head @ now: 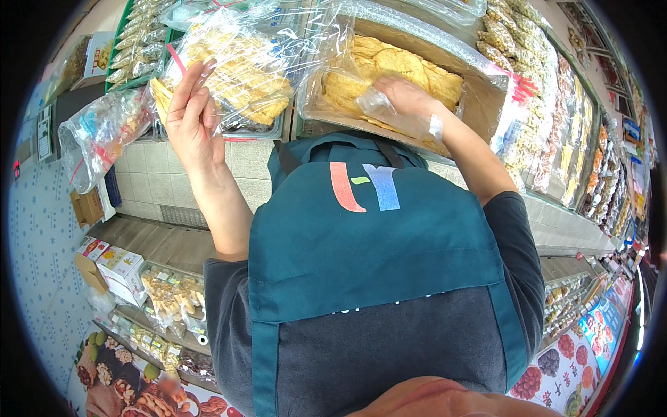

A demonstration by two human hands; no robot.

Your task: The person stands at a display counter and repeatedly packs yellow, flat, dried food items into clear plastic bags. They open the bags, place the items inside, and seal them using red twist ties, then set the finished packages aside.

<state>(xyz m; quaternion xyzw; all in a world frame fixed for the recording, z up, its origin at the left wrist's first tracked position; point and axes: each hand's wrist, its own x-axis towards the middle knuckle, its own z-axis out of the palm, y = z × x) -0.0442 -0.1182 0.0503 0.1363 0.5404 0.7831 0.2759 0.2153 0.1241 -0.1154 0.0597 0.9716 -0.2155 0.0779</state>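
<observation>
My left hand is raised at the left, its fingers closed on the edge of a clear plastic bag with a pink strip. Flat yellow dried food sheets show through and below the bag's film. My right hand reaches into an open cardboard box lined with clear plastic. It rests on a stack of similar yellow sheets. Thin clear plastic, apparently a disposable glove, covers part of that hand. Its fingertips are hidden, so whether they grip a sheet cannot be told.
Small packets fill a green-edged bin at far left. Beside it hangs a plastic bag with colourful contents. More bagged goods line the counter at right. Behind me, low shelves hold bagged food and a white carton.
</observation>
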